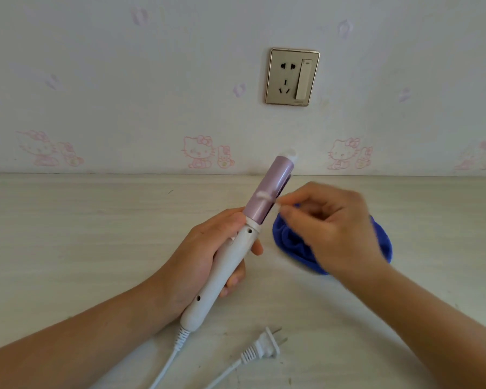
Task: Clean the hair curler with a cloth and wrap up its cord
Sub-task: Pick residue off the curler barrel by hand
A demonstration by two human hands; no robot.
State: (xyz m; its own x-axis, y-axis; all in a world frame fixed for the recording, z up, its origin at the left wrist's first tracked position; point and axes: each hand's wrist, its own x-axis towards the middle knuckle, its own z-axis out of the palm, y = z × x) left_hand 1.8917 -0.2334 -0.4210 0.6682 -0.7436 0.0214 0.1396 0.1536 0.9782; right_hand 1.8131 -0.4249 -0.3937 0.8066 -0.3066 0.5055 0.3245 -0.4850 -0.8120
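A pale, wood-grain tabletop [82,248] runs the full width of the view and meets a white wall papered with faint pink cartoon cats [124,80], where a gold-framed wall socket with a rocker switch [292,77] sits above the work area. At centre, the person's left hand [199,256] grips the white plastic handle of a hair curler with a lilac barrel [230,265], fingers [256,245] wrapped around it. The curler is raised off the surface, its barrel angled up toward the wall. The right hand [337,228], slightly blurred, hovers just beside the barrel with its fingers [292,211] curled and thumb and forefinger drawn together; whether they pinch anything cannot be told. Beneath that hand a crumpled royal-blue cloth [286,240] lies on the tabletop. The curler's white cord [166,369] trails off the bottom edge of the view and returns to a white two-pin plug [264,346] lying loose near the front. Broad bare stretches of tabletop lie to the left and far right.
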